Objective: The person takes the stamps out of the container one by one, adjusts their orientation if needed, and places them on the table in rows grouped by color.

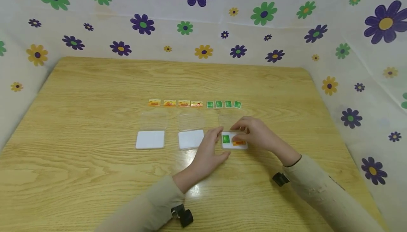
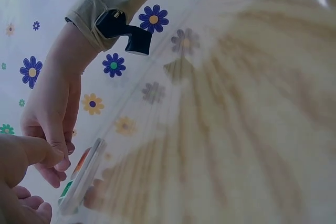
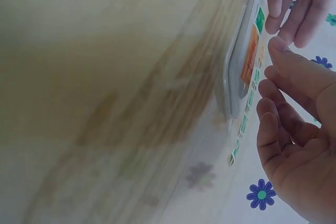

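A flat case with a white insert (image 1: 234,147) lies at the right of three such cases, its clear lid (image 1: 224,119) folded back. On its insert are a small green square sticker (image 1: 225,139) and, beside it, an orange rectangular sticker (image 1: 239,143). My right hand (image 1: 258,135) is over this case, thumb at the orange sticker and fingers bent toward the far edge. My left hand (image 1: 208,152) is at the case's left side, fingers extended and thumb apart. In the right wrist view, the right hand (image 3: 299,103) has nothing showing between its thumb and fingers.
Two more cases with blank white inserts, one at left (image 1: 150,139) and one in the middle (image 1: 190,139), lie with clear lids folded back. Behind them runs a row of several orange stickers (image 1: 169,103) and several green stickers (image 1: 218,104). A flowered cloth (image 1: 203,19) borders the wooden table (image 1: 95,119).
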Demonstrator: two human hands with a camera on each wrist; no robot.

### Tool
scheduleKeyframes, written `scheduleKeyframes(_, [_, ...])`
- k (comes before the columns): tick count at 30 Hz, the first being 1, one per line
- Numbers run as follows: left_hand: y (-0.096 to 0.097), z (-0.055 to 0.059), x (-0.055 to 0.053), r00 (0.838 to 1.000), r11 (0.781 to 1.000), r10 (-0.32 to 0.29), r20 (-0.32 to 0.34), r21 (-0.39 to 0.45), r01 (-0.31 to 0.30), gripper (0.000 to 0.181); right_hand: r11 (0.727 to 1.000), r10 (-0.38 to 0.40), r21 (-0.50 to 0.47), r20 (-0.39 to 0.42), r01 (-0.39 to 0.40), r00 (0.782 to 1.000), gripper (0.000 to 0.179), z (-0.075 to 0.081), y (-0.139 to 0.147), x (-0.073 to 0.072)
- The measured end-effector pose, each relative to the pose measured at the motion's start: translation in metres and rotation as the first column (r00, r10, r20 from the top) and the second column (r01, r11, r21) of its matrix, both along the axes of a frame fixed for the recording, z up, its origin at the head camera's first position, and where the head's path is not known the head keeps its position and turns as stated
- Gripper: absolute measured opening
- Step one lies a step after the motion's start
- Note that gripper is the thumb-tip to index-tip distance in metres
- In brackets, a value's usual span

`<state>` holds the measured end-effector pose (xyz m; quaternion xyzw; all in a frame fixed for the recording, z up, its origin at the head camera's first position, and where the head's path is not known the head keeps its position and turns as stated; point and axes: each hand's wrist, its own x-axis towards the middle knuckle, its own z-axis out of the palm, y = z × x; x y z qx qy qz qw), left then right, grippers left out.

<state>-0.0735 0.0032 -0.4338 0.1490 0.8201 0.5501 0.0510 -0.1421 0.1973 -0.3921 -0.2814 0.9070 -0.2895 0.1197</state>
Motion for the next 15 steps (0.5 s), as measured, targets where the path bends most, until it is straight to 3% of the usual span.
scheduleKeyframes(9, [0.0038, -0.0066, -0.002, 1.0, 0.997, 0.008, -0.007, -0.072, -0.009, 0.065, 0.999, 0.047, -0.027, -0.023, -0.047, 0.999, 0.023, -0.0029, -0.0046, 0.0037])
scheduleKeyframes(15, [0.0043, -0.0093, -0.0024, 0.999, 0.994, 0.005, -0.047, -0.108, -0.01, 0.063, 0.997, 0.077, -0.016, -0.04, -0.078, 0.996, 0.023, -0.0091, -0.0082, 0.0048])
